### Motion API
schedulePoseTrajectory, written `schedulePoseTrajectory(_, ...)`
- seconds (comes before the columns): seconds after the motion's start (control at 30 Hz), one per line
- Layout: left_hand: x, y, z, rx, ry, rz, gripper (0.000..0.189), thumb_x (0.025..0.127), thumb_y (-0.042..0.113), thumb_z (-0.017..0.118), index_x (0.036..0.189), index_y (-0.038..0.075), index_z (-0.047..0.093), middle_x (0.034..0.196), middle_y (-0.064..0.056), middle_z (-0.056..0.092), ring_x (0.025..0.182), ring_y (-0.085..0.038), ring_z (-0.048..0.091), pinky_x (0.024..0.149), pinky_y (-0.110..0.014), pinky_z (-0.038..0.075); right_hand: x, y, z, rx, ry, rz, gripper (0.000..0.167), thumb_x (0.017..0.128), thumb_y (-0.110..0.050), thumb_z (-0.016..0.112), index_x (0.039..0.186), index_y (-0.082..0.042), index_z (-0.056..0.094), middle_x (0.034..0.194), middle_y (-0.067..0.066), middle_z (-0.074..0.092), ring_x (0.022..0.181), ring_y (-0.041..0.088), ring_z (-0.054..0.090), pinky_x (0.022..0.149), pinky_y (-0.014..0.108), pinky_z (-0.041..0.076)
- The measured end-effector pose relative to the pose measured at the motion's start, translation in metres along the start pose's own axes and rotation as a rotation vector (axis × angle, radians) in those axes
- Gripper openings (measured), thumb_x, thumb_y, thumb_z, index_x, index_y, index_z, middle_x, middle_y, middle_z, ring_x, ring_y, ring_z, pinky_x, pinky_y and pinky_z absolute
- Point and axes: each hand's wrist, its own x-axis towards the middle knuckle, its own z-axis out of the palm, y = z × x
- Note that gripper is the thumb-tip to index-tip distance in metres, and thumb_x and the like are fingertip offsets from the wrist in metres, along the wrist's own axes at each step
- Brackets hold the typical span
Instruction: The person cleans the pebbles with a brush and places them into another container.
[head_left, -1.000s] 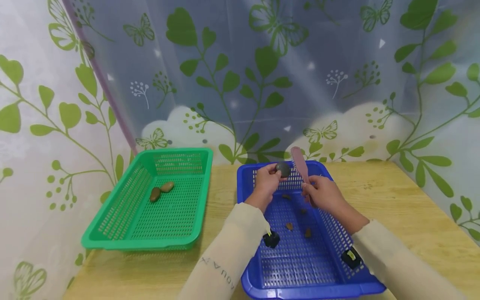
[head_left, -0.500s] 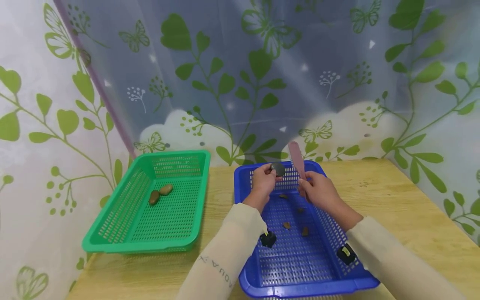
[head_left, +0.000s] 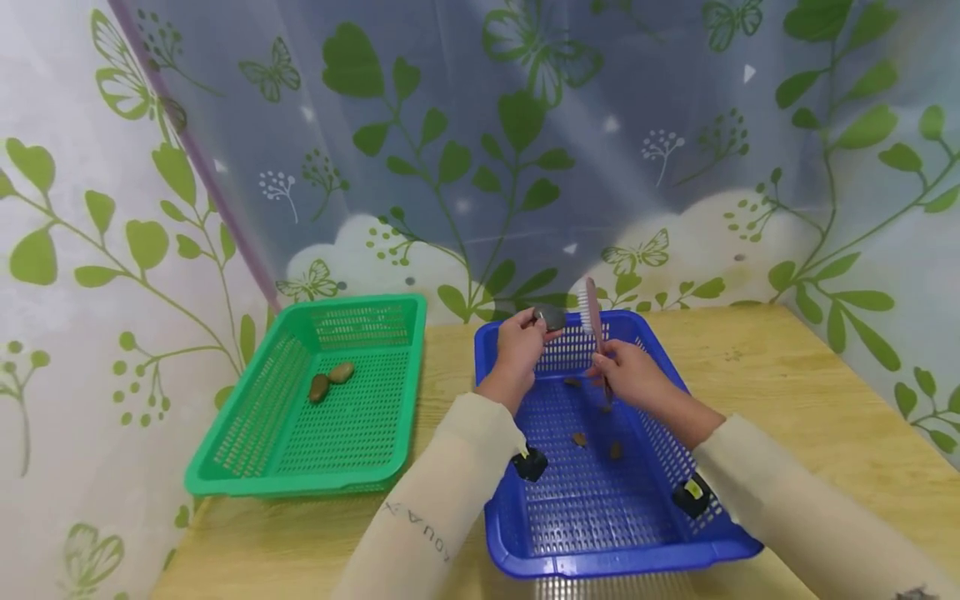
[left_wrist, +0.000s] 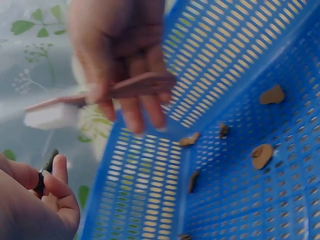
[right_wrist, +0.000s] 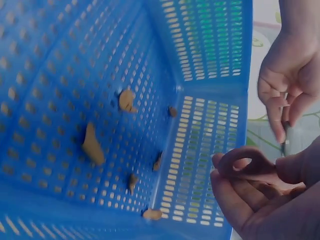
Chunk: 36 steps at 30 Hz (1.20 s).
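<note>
Above the far end of the blue basket [head_left: 622,562], my left hand [head_left: 520,346] pinches a smooth dark grey stone [head_left: 551,317] between thumb and fingers. My right hand [head_left: 633,372] grips the handle of a pink brush [head_left: 593,312], held upright to the right of the stone. Its white bristles [head_left: 584,310] face the stone, with a small gap between them in the head view. The handle's end, with a hole in it, shows in the right wrist view as a pink loop [right_wrist: 227,162]. Several small brown clumps [head_left: 616,451] lie on the basket's floor below.
A green basket [head_left: 300,485] stands to the left, holding a dark brown stone [head_left: 318,388] and a tan stone [head_left: 342,372]. Both baskets are on a wooden table [head_left: 757,383]. A leaf-patterned curtain [head_left: 450,125] hangs close behind them.
The brush has turned from showing its broad back to nearly edge-on, and its bristles now show towards the stone. My left hand and the stone have shifted slightly left and up.
</note>
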Motion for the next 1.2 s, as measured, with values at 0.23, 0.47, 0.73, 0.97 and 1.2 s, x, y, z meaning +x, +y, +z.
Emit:
schedulePoseTrajectory(0.23, 0.002, 0.023, -0.033, 0.0, -0.033, -0.016, 0.039, 0.102, 0.006, 0.047, 0.141, 0.003, 0.049, 0.131, -0.017, 0.06, 0.096, -0.018, 0.069, 0.057, -0.018, 0.038, -0.001, 0.001, 0.003, 0.034, -0.058, -0.011, 0.038, 0.107, -0.016, 0.031, 0.114, 0.014, 0.054, 0.097, 0.022, 0.07, 0.089, 0.032, 0.069, 0.069, 0.038, 0.057)
schedulePoseTrajectory(0.47, 0.007, 0.044, -0.073, 0.057, -0.003, 0.023, 0.041, 0.104, 0.011, 0.043, 0.144, 0.003, 0.044, 0.126, -0.017, 0.062, 0.103, -0.024, 0.066, 0.064, -0.02, 0.041, -0.002, 0.003, 0.01, 0.133, -0.093, 0.044, 0.032, 0.106, -0.01, 0.032, 0.115, 0.014, 0.052, 0.105, 0.027, 0.067, 0.092, 0.033, 0.069, 0.065, 0.034, 0.053)
schedulePoseTrajectory(0.73, 0.019, 0.055, -0.125, 0.114, 0.025, 0.004, 0.042, 0.105, 0.014, 0.042, 0.146, 0.006, 0.041, 0.139, -0.014, 0.052, 0.113, -0.022, 0.062, 0.059, -0.015, 0.04, -0.004, 0.007, 0.022, 0.061, -0.071, 0.044, 0.023, 0.103, -0.006, 0.044, 0.1, 0.011, 0.059, 0.099, 0.024, 0.066, 0.08, 0.027, 0.066, 0.066, 0.034, 0.052)
schedulePoseTrajectory(0.97, 0.027, 0.055, -0.174, 0.224, 0.023, -0.009, 0.045, 0.105, 0.018, 0.042, 0.149, 0.007, 0.037, 0.142, -0.013, 0.049, 0.114, -0.016, 0.061, 0.075, -0.022, 0.043, -0.003, 0.01, 0.031, 0.045, -0.051, 0.132, 0.016, 0.095, -0.004, 0.058, 0.081, 0.001, 0.055, 0.08, 0.01, 0.06, 0.068, 0.017, 0.059, 0.059, 0.03, 0.051)
schedulePoseTrajectory(1.2, 0.027, 0.042, -0.208, 0.415, -0.007, -0.059, 0.048, 0.105, 0.015, 0.04, 0.15, 0.001, 0.03, 0.149, -0.02, 0.038, 0.117, -0.023, 0.06, 0.082, -0.027, 0.049, -0.004, 0.015, 0.042, 0.085, -0.153, 0.196, 0.018, 0.088, 0.003, 0.065, 0.073, 0.0, 0.056, 0.073, 0.007, 0.061, 0.061, 0.014, 0.062, 0.06, 0.033, 0.058)
